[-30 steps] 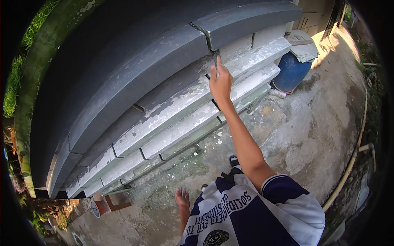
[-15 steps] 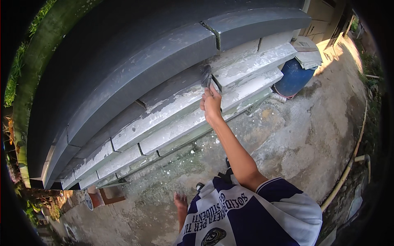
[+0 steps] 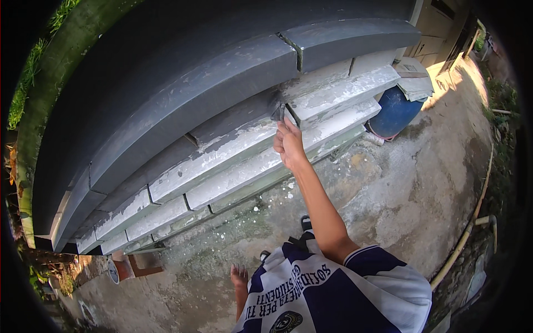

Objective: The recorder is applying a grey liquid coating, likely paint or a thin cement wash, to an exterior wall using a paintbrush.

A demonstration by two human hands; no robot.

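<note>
Out in front of me, my right hand (image 3: 288,143) is closed around a paintbrush (image 3: 280,111) with dark grey bristles. Its bristles press on the tiered concrete ledge (image 3: 227,145), beside a narrow dark joint. Dark grey paint (image 3: 233,115) covers the strip left of the brush, while the step fronts are white and patchy. The brush handle is mostly hidden by my fingers. Low by my side hangs my left hand (image 3: 239,276), with its fingers apart and nothing seen in it.
A blue barrel (image 3: 395,114) topped with flat cardboard-like sheets (image 3: 415,77) stands at the ledge's right end. At lower left, a paint bucket (image 3: 119,269) sits on the concrete floor (image 3: 200,277). A pale pipe (image 3: 466,238) runs along the right edge.
The brush tip has moved slightly down and left along the ledge, with my right hand drawn a little nearer. The view has shifted slightly. My left hand still hangs low.
</note>
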